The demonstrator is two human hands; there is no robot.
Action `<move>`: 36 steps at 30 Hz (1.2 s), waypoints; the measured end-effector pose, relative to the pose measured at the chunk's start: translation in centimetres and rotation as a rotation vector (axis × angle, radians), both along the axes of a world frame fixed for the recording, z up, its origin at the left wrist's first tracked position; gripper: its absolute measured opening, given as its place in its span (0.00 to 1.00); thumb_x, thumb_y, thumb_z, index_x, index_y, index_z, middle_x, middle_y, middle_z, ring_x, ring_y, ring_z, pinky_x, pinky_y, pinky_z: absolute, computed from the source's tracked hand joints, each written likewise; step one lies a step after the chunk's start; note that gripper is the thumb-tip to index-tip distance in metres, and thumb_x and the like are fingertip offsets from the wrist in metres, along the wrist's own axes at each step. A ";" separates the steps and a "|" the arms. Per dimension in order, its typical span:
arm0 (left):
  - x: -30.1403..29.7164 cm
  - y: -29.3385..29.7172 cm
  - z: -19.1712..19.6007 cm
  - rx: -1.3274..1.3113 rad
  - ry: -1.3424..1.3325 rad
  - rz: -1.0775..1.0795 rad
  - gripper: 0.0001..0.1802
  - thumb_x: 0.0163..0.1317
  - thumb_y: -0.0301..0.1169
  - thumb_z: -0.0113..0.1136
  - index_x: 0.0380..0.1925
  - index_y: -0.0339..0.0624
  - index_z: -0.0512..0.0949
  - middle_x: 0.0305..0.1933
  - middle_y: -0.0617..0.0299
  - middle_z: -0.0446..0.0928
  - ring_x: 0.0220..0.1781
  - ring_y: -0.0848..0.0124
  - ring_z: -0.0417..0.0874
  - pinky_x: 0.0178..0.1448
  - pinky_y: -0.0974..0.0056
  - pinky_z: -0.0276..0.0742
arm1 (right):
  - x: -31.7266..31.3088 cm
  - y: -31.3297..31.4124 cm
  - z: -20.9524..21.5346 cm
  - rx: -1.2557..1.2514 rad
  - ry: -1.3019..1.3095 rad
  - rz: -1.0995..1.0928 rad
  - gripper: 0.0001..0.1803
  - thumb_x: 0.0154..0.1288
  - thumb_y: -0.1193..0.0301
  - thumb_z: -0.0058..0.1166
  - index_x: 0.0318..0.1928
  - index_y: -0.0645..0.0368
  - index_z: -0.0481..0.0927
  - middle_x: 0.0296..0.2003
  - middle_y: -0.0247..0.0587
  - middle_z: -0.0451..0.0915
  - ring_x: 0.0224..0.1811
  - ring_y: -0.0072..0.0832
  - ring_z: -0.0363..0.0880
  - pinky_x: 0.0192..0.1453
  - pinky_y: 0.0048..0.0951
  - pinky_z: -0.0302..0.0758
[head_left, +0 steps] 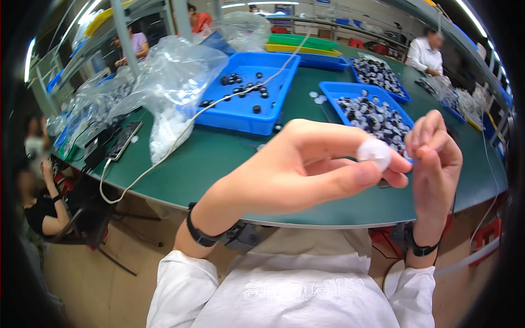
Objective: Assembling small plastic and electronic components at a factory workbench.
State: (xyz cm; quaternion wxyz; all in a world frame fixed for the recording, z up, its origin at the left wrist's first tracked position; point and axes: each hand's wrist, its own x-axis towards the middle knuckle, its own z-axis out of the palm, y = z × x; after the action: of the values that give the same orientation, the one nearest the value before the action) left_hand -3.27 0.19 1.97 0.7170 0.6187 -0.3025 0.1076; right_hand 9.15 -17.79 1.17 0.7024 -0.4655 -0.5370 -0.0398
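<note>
My left hand (295, 169) is closed in a pinch, holding a small round white plastic cap (374, 152) between thumb and fingers in front of me. Close beside it, my right hand (437, 169) is raised with thumb and fingertips pressed together. Whatever lies in that pinch is too small or hidden to name. Behind the hands, a blue tray (328, 94) holds many small black-and-white round parts (367, 112). Both hands are above the green tabletop (339, 210).
Another blue tray (235, 115) with scattered black parts stands left of centre, a white cable (164, 158) crossing it. Clear plastic bags (169, 71) and a phone (124, 139) lie at the left. A further parts tray (402, 97) stands behind; several people sit around.
</note>
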 end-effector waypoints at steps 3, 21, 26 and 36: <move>0.1 -0.3 0.3 0.008 0.030 0.005 0.21 0.62 0.35 0.54 0.44 0.21 0.73 0.45 0.41 0.77 0.47 0.56 0.80 0.56 0.55 0.72 | 0.2 -0.4 0.0 -0.002 0.030 -0.007 0.08 0.51 0.79 0.62 0.21 0.61 0.74 0.33 0.36 0.68 0.34 0.20 0.68 0.40 0.19 0.67; 0.9 -0.2 -0.6 0.070 -0.064 0.034 0.24 0.64 0.44 0.53 0.40 0.29 0.76 0.34 0.46 0.80 0.53 0.47 0.74 0.56 0.42 0.68 | 0.0 -0.7 0.2 -0.050 0.095 0.126 0.05 0.54 0.74 0.61 0.29 0.62 0.79 0.34 0.36 0.69 0.35 0.20 0.68 0.40 0.20 0.66; 0.9 0.0 -0.7 0.092 -0.082 0.062 0.25 0.64 0.47 0.51 0.40 0.31 0.77 0.32 0.48 0.80 0.52 0.47 0.75 0.56 0.42 0.67 | 0.2 -0.5 0.2 -0.106 0.044 0.155 0.13 0.58 0.63 0.60 0.34 0.61 0.78 0.36 0.36 0.67 0.32 0.22 0.68 0.38 0.22 0.66; 1.0 0.0 -0.7 0.101 -0.082 0.042 0.25 0.64 0.47 0.51 0.40 0.30 0.77 0.33 0.47 0.80 0.54 0.45 0.74 0.57 0.42 0.67 | 0.0 -0.4 0.1 -0.075 0.052 0.129 0.12 0.58 0.67 0.59 0.37 0.64 0.82 0.38 0.40 0.71 0.35 0.23 0.71 0.42 0.24 0.70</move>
State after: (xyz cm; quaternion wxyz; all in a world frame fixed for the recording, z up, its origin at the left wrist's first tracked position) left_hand -2.28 0.19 1.23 0.6693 0.6555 -0.3237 0.1327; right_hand 9.19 -18.24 1.31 0.6992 -0.4568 -0.5486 0.0375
